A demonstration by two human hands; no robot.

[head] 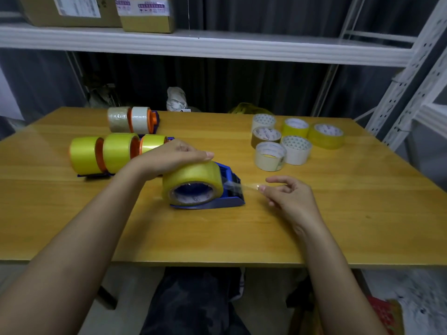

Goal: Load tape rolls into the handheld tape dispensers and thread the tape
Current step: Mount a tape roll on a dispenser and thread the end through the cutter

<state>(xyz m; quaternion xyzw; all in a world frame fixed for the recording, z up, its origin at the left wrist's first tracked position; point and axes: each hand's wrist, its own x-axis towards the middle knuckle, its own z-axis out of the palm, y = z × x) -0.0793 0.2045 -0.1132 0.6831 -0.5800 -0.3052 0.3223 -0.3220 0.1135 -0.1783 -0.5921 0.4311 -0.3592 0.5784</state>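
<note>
A blue handheld tape dispenser (229, 201) lies on its side in the middle of the wooden table (338, 213), with a yellow tape roll (193, 177) mounted on it. My left hand (169, 155) rests on top of that roll, fingers laid over it. My right hand (285, 194) sits just right of the dispenser and pinches the free end of the clear tape strip (246, 187), which runs out from the dispenser's front. Several loaded dispensers with yellow rolls (106, 153) stand at the left, and two with pale rolls (133, 119) behind them.
Several loose tape rolls (290, 139), white, yellow and brown, sit at the table's back right. A white metal shelf (217, 44) with cardboard boxes (145, 13) hangs above the far edge. A shelf upright (411, 93) stands at the right.
</note>
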